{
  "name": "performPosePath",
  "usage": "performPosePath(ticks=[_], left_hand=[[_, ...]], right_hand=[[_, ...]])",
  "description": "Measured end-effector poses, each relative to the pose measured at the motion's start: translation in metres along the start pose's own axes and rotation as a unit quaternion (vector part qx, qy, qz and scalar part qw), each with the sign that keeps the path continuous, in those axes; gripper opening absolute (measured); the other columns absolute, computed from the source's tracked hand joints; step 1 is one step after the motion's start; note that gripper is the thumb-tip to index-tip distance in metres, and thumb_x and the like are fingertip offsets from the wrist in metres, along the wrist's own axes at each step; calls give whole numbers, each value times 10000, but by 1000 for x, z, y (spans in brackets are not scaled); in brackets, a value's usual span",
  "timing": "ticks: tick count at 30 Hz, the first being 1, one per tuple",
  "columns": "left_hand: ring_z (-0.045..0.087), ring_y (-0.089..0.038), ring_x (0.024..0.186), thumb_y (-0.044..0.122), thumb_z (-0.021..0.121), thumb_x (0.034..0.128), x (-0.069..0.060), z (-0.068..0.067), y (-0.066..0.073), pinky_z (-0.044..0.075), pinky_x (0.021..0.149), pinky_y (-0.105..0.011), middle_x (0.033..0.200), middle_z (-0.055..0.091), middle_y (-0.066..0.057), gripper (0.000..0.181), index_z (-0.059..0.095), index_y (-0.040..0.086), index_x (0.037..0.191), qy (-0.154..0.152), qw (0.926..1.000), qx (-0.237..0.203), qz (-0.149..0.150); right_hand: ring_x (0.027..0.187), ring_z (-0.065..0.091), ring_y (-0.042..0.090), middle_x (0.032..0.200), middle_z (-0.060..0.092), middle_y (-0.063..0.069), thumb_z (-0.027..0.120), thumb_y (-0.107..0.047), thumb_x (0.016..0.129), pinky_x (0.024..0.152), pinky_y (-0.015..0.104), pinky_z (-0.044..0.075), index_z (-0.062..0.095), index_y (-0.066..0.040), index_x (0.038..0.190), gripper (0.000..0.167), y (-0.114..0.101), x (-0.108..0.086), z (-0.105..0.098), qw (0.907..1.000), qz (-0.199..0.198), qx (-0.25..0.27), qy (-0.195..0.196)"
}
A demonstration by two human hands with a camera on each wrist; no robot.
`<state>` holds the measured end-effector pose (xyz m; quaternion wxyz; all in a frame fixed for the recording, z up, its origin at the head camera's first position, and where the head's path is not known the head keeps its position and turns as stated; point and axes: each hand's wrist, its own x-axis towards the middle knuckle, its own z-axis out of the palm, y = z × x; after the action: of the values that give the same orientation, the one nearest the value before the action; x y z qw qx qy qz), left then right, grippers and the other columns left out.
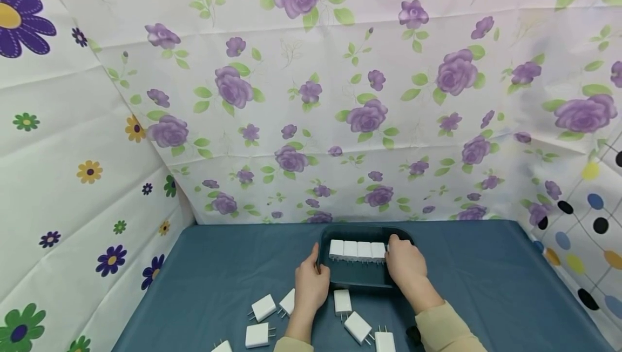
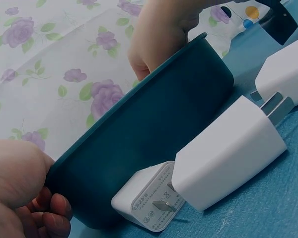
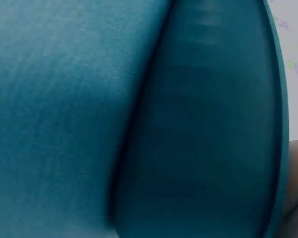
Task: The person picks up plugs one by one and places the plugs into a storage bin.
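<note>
My left hand (image 1: pixel 312 283) grips the left wall of a dark teal plastic tray (image 1: pixel 359 289), and in the left wrist view its fingers curl below the rim. Inside the tray, several white charger plugs (image 1: pixel 357 250) stand side by side in a row, prongs toward me. My right hand (image 1: pixel 407 263) reaches over the tray's right side and pinches a white charger at the row's right end; its fingers mostly hide that charger. The right wrist view shows mainly the tray's outer wall (image 3: pixel 203 124), with part of the hand (image 3: pixel 295 183) beyond the rim.
Loose white chargers lie in front of the tray, among them one charger (image 1: pixel 342 302) close to its front wall and another (image 1: pixel 257 335) left of my left forearm. A blue-green cloth (image 1: pixel 233 265) covers the table. Flowered sheets (image 1: pixel 311 93) hang behind and beside it.
</note>
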<state>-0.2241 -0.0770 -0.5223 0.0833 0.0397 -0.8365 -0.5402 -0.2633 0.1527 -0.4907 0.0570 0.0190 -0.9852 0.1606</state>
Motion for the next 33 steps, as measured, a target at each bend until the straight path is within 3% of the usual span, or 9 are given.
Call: performPosePath(ticks=[5,14,22,33], left_hand=[[296,-124,432,10,541,1028,-1,1,0,276,458,-268,508,430,18,621,446,80,1637,-18,10000,9,-22],[299,-122,430,17,545,1028,1,0,0,277,461,-270,509,432,18,617,448,75,1635,6,10000,86,-1],[303,-113,433,17,547,1024,2,1,-2,276,463,-267,509,433,26,622,451,85,1635,13,9999,128,36],[299,-103,431,4,551,1022,0,1,0,269,464,-268,508,427,33,617,466,83,1628,51,9999,113,42]], right_hand=[[672,691,370,857,686,246,730,-125,1020,588,510,583,665,101,1129,260,0,-2,2,10000,33,-53,11],[739,700,389,926,689,255,693,-6,973,646,529,586,636,134,1220,291,4,0,3,9984,68,318,-463],[708,705,384,909,693,264,621,38,1022,621,508,591,640,113,1170,166,8,-2,8,9992,-50,310,-248],[672,698,384,929,698,298,601,24,1036,579,520,581,598,131,1316,300,6,-4,11,9996,-51,270,-64]])
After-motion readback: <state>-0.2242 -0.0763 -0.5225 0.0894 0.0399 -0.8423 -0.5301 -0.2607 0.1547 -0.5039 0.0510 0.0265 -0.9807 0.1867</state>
